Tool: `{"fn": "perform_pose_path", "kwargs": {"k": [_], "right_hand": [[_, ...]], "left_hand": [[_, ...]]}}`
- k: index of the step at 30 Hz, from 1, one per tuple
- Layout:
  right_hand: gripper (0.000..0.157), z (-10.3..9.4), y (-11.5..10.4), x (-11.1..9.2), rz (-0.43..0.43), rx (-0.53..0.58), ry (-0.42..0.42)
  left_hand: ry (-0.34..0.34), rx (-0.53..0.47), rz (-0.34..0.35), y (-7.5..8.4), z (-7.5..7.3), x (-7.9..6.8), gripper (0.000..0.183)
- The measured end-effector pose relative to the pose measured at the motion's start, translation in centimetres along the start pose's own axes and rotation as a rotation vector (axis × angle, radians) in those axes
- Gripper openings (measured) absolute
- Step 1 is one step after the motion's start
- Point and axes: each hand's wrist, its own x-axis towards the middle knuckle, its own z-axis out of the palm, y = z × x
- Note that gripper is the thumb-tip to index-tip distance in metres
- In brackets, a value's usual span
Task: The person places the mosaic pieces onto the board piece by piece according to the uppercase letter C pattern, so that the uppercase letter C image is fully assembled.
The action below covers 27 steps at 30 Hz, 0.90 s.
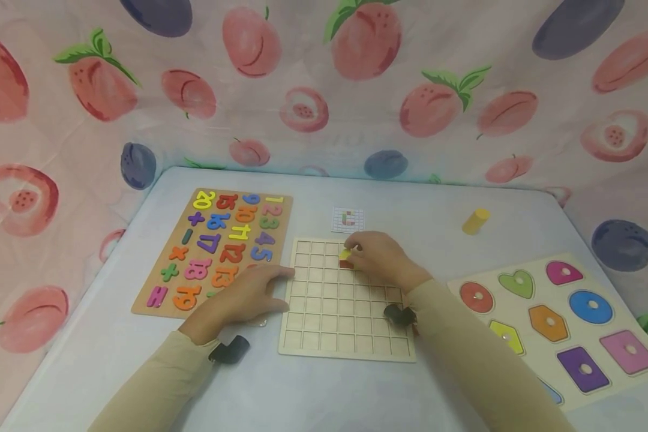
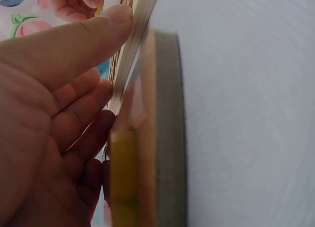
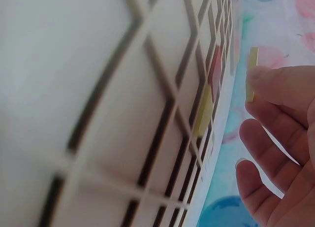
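My right hand [image 1: 380,258] is over the far part of a pale wooden grid board [image 1: 329,324]. Between thumb and index finger it pinches a thin yellow tile [image 3: 252,74], held away from the board in the right wrist view. A red tile [image 3: 215,72] and another yellow tile [image 3: 204,111] sit in grid cells. At the board's left edge is my left hand [image 1: 248,294], thumb tip right at the rim and fingers loosely bent, holding nothing. Beyond the board lies a small pattern card [image 1: 348,221] printed with a grid and coloured squares.
A wooden number board [image 1: 164,249] with colourful numerals lies at left, partly under my left hand. On the right is a shape puzzle [image 1: 502,312] with knobbed pieces, partly hidden by my right sleeve. A yellow cylinder [image 1: 475,222] is at the back right. Fruit-patterned cloth surrounds the table.
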Motion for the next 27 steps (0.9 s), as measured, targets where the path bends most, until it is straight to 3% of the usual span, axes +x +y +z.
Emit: {"fn": "perform_pose_path", "kwargs": {"k": [14,27], "right_hand": [[0.026,1.2,-1.8,1.3,-0.015,-0.017,-0.031],[0.025,2.0,-2.0,1.6,0.025,-0.052,-0.058]], "left_hand": [[-0.010,0.015,0.000,-0.1,-0.1,0.2,0.060],[-0.012,-0.008,-0.020,0.1,0.0,0.1,0.061]]}}
